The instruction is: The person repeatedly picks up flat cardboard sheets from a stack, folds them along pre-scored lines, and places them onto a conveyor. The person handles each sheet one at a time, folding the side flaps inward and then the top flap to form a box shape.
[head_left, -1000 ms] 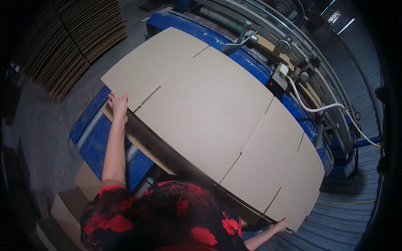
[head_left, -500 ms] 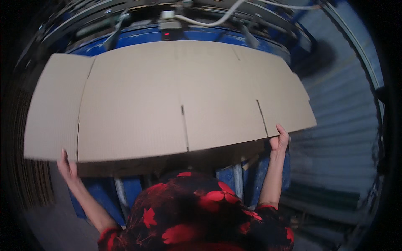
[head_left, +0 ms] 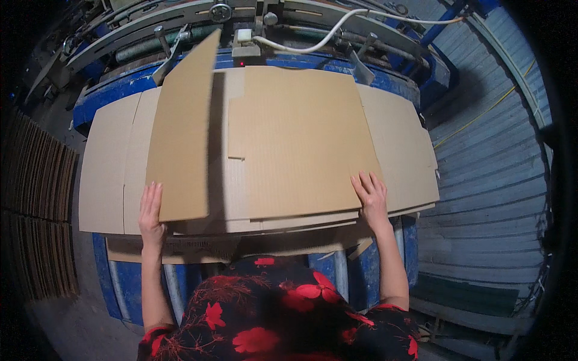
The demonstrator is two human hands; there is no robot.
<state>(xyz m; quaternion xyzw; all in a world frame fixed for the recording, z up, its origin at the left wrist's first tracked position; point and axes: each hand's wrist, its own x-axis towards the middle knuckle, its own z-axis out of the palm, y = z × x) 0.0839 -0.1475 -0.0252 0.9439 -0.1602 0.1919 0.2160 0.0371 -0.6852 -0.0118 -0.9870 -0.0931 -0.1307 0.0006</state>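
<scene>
A slotted tan cardboard sheet [head_left: 298, 141] lies partly folded on a stack of wider cardboard sheets [head_left: 102, 168]. Its right part is turned flat inward, while the left panel [head_left: 180, 129] stands tilted up, free edge in the air. At the near lower corner of that panel, my left hand [head_left: 152, 210] has its fingers close together round the fold; the thumb is hidden. My right hand [head_left: 372, 198] rests on the right folded edge, fingers spread and lying on the board.
Beyond the stack stands a blue machine with rollers [head_left: 135, 51], a handwheel [head_left: 220, 12] and a small sensor box [head_left: 245, 39] with a red light. Upright piles of cardboard [head_left: 42, 240] stand at left. A corrugated metal wall [head_left: 481, 174] runs along the right.
The sheet was spread wide and held up at both near corners. Now it is lower, both sides folding inward, and my hands have come closer together.
</scene>
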